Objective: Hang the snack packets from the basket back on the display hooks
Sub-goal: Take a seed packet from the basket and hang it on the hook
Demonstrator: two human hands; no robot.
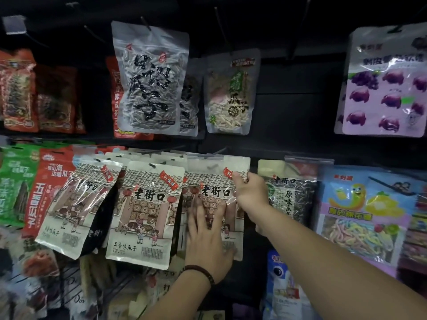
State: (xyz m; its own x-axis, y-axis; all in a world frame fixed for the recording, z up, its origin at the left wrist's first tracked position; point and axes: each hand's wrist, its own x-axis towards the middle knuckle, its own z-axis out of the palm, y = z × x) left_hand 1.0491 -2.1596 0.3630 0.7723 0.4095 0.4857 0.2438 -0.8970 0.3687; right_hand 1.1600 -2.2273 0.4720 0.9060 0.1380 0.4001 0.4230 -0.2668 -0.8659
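Observation:
A cream sunflower-seed packet [215, 179] with a street-scene drawing hangs on the lower row, just under a black display hook [217, 151]. My right hand [248, 192] pinches its upper right edge. My left hand [208, 236], a dark bead bracelet on the wrist, lies flat with spread fingers on the packet's lower half. Two matching packets hang to the left, one straight [145, 213] and one tilted [76, 209]. The basket is out of view.
The upper row holds a clear striped-seed packet [150, 77], a pale seed packet [230, 95] and a purple candy packet [385, 84]. Red and green packets [34, 181] hang at left, a dark seed packet [291, 190] and colourful candy packets [367, 211] at right. An empty hook [221, 26] juts out above.

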